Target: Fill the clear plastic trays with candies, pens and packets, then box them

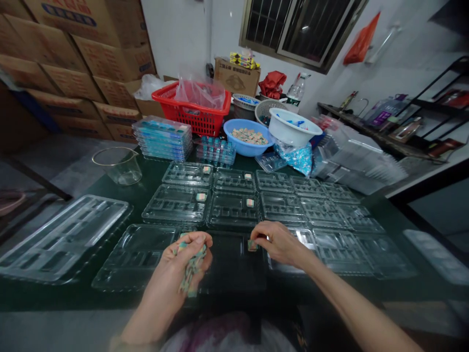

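Observation:
My left hand point(186, 261) is cupped and shut around a bunch of small striped candies point(191, 269), some hanging below the fingers. My right hand point(278, 243) pinches a single small candy point(252, 245) between fingers and thumb, just above a transparent plastic compartment tray point(289, 254). Rows of similar trays point(176, 205) lie flat across the dark green table point(110, 195). Several of them hold one candy each, such as the candy point(201, 196) in the tray just beyond my left hand. Both hands are low over the trays.
Beyond the trays stand stacked blue-tinted trays point(162, 139), a blue bowl of candies point(249, 139), a white bowl point(293, 127) and a red basket point(190, 110). A glass beaker point(119, 166) stands at the left table edge. Cardboard cartons point(73, 63) are piled behind.

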`<state>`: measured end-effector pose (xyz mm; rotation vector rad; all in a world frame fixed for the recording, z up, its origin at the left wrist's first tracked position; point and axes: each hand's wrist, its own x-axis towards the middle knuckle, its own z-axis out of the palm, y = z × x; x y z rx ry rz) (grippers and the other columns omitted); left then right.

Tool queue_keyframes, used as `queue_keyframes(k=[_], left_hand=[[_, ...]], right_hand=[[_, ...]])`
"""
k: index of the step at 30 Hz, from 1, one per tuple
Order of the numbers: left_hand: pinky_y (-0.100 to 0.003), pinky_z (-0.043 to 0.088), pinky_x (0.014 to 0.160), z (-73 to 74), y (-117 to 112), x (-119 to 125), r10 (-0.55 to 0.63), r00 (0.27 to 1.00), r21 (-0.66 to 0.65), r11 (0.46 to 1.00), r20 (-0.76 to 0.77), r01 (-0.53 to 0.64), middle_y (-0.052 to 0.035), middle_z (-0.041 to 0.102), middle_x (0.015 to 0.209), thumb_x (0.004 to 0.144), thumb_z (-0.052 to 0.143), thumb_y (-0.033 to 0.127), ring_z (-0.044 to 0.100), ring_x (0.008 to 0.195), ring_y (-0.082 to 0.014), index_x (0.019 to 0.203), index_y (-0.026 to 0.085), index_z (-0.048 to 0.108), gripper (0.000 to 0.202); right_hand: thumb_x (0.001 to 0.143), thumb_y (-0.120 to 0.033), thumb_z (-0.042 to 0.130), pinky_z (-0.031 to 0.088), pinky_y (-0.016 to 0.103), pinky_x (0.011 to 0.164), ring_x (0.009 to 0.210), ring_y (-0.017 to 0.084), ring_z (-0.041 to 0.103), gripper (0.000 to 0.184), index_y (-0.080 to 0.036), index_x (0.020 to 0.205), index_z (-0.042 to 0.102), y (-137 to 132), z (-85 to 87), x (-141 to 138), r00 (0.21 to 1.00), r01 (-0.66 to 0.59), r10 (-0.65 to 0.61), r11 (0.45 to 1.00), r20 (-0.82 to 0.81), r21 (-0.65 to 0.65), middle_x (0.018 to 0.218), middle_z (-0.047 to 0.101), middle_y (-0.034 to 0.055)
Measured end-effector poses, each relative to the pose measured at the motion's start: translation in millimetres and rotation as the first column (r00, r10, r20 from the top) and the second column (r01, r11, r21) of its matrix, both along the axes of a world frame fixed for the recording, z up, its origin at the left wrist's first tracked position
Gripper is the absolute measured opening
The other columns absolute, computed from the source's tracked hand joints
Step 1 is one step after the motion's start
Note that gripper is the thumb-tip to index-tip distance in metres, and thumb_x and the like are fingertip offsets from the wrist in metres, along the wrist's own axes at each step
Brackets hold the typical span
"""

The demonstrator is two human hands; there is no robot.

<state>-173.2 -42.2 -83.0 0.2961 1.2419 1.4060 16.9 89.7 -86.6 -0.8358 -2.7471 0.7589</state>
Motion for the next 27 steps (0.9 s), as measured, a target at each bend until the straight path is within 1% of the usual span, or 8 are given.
queue_keyframes(k=[4, 8, 14, 17, 19, 22, 24, 27], left_hand=[[-0.016, 0.023, 0.032, 1.0, 1, 6, -0.025, 1.000, -0.017, 1.000, -0.003, 0.025, -0.0005, 0.052, 0.058, 0.071, 0.063, 0.037, 0.047, 0.046, -0.0097, 0.080, 0.016, 0.058, 0.023], [-0.016, 0.021, 0.032, -4.6, -1, 9, -0.050, 0.999, 0.000, 0.999, -0.014, 0.050, 0.0006, 0.049, 0.051, 0.073, 0.060, 0.039, 0.042, 0.042, -0.0085, 0.080, 0.016, 0.059, 0.024], [-0.016, 0.022, 0.033, -9.5, -2, 11, -0.083, 0.996, 0.029, 0.996, 0.014, 0.083, 0.0002, 0.051, 0.057, 0.074, 0.059, 0.037, 0.044, 0.044, -0.0076, 0.080, 0.016, 0.058, 0.022], [-0.016, 0.023, 0.033, -6.4, 0, 15, -0.101, 0.995, 0.033, 0.994, 0.012, 0.100, -0.0007, 0.053, 0.061, 0.075, 0.057, 0.038, 0.046, 0.046, -0.0080, 0.080, 0.015, 0.059, 0.024], [-0.016, 0.023, 0.032, -4.2, 3, 18, -0.086, 0.994, 0.010, 0.996, 0.062, 0.085, -0.0024, 0.055, 0.067, 0.076, 0.054, 0.042, 0.047, 0.046, -0.0087, 0.083, 0.014, 0.060, 0.029], [-0.017, 0.026, 0.031, -3.4, 8, 21, -0.063, 0.978, -0.007, 0.998, 0.197, 0.065, -0.0051, 0.059, 0.074, 0.076, 0.052, 0.048, 0.052, 0.047, -0.0111, 0.090, 0.014, 0.060, 0.038], [-0.018, 0.032, 0.034, -4.1, 11, 24, -0.057, 0.963, -0.005, 0.998, 0.262, 0.061, -0.0043, 0.058, 0.066, 0.076, 0.051, 0.049, 0.053, 0.047, -0.0120, 0.092, 0.013, 0.061, 0.041], [-0.019, 0.035, 0.036, -4.5, 13, 28, -0.038, 0.959, -0.034, 0.998, 0.282, 0.049, -0.0020, 0.056, 0.054, 0.074, 0.052, 0.052, 0.052, 0.043, -0.0124, 0.092, 0.013, 0.061, 0.043]], right_hand=[[0.077, -0.007, 0.051, 0.034, 0.023, 0.071, 0.079, 0.013, 0.048, 0.016, -0.019, 0.070, 0.060, -10, -5.2, 3, 0.992, 0.109, -0.112, 0.992, 0.050, 0.063, 0.078, 0.056, -0.0011], [0.076, -0.007, 0.051, 0.033, 0.026, 0.074, 0.078, 0.014, 0.046, 0.017, -0.019, 0.066, 0.058, -18, -15.0, -2, 0.982, 0.152, -0.168, 0.974, 0.083, 0.166, 0.076, 0.054, 0.0001], [0.078, -0.007, 0.049, 0.033, 0.029, 0.069, 0.077, 0.018, 0.045, 0.017, -0.019, 0.068, 0.056, -29, -29.6, -8, 0.940, 0.240, -0.312, 0.891, 0.136, 0.386, 0.071, 0.053, 0.0026], [0.079, -0.010, 0.050, 0.034, 0.031, 0.069, 0.077, 0.019, 0.046, 0.014, -0.018, 0.069, 0.055, -32, -28.1, -9, 0.926, 0.279, -0.359, 0.859, 0.117, 0.429, 0.072, 0.053, 0.0040], [0.081, -0.012, 0.051, 0.035, 0.031, 0.070, 0.077, 0.019, 0.046, 0.013, -0.017, 0.070, 0.055, -36, -20.9, -10, 0.948, 0.277, -0.317, 0.880, 0.042, 0.386, 0.074, 0.054, 0.0038], [0.085, -0.014, 0.047, 0.036, 0.029, 0.073, 0.081, 0.016, 0.046, 0.011, -0.019, 0.083, 0.058, -47, -2.5, -15, 0.980, 0.159, -0.123, 0.956, -0.157, 0.247, 0.083, 0.053, 0.0029], [0.086, -0.015, 0.045, 0.037, 0.028, 0.073, 0.084, 0.015, 0.046, 0.015, -0.021, 0.091, 0.058, -54, 10.8, -22, 0.971, 0.059, -0.013, 0.980, -0.237, 0.188, 0.088, 0.053, 0.0025], [0.085, -0.016, 0.048, 0.036, 0.030, 0.075, 0.085, 0.015, 0.046, 0.016, -0.022, 0.096, 0.058, -58, 24.3, -32, 0.976, 0.005, 0.026, 0.990, -0.218, 0.142, 0.090, 0.054, 0.0016]])
